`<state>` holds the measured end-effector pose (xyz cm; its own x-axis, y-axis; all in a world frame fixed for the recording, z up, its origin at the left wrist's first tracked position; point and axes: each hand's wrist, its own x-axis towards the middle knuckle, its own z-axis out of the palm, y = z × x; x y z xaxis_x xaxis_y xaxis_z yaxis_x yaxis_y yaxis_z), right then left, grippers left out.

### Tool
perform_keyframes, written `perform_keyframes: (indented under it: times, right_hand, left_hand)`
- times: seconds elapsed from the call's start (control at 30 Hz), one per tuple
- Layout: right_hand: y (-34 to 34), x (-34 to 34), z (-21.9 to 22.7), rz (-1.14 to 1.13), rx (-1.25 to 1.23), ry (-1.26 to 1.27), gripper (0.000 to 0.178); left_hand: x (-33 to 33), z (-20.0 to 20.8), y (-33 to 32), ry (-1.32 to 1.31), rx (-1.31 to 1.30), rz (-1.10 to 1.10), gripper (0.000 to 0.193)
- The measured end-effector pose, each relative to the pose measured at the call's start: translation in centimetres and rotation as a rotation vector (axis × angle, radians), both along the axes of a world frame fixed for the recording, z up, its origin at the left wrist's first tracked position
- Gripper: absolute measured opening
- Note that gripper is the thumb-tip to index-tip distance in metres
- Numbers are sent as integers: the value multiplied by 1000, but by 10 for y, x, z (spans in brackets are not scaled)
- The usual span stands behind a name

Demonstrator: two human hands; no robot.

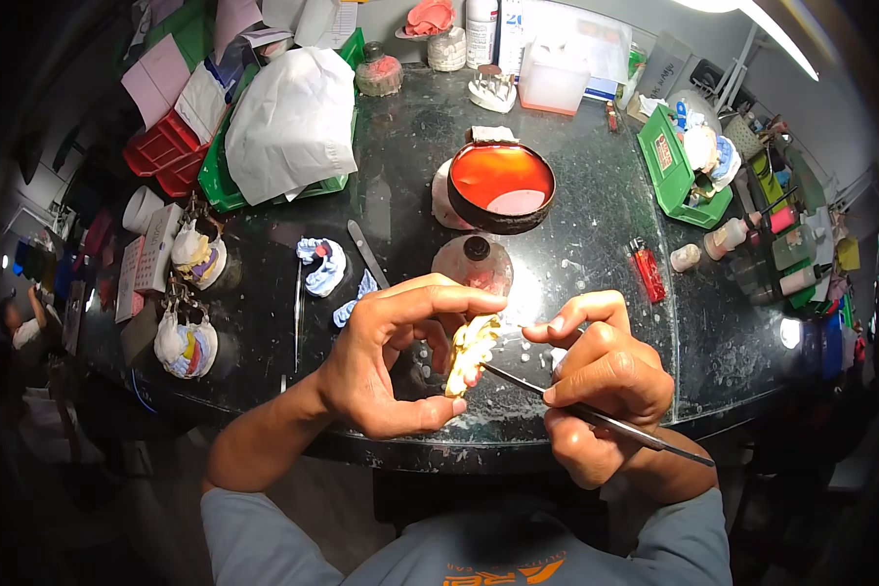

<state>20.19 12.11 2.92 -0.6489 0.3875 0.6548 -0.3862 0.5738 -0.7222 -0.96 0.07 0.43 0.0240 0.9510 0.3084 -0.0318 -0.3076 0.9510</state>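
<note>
Between the thumb and fingers of my left hand [376,361] is a pale yellow dental cast [472,350], tilted on its edge above the front of the bench. My right hand [610,386] grips a slim dark metal carving tool [645,437], its tip touching or very near the cast's right side. The right index finger is raised off the tool. Just beyond the hands stands a squat glass spirit lamp [474,264] with a black cap. To the left of my left hand lie a pale blue dental cast [322,273] and a metal knife [366,252].
Behind the lamp sits a round dark pan [503,188] of glossy red material. Mounted dental models [188,342] stand at the left, near a green crate [223,195] under white paper. On the right are a red lighter [647,273] and an open green box [666,161].
</note>
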Motion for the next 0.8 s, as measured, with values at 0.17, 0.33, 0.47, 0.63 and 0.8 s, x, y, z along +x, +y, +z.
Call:
perform_keyframes:
  times: [0.17,0.33,0.47,0.63,0.8]
  right_hand:
    - [0,0,1,10,-4,-11,24]
    - [0,0,1,18,3,-13,23]
    - [0,1,0,26,2,-6,23]
    - [2,5,0,49,53,-48,11]
    - [2,4,0,57,66,-63,11]
  left_hand:
    - [-2,-1,0,43,14,-7,73]
    - [-2,-1,1,71,34,-3,73]
    - [-1,-1,-1,60,14,-4,73]
    - [-2,0,0,75,33,1,73]
    - [-2,0,0,78,29,-1,73]
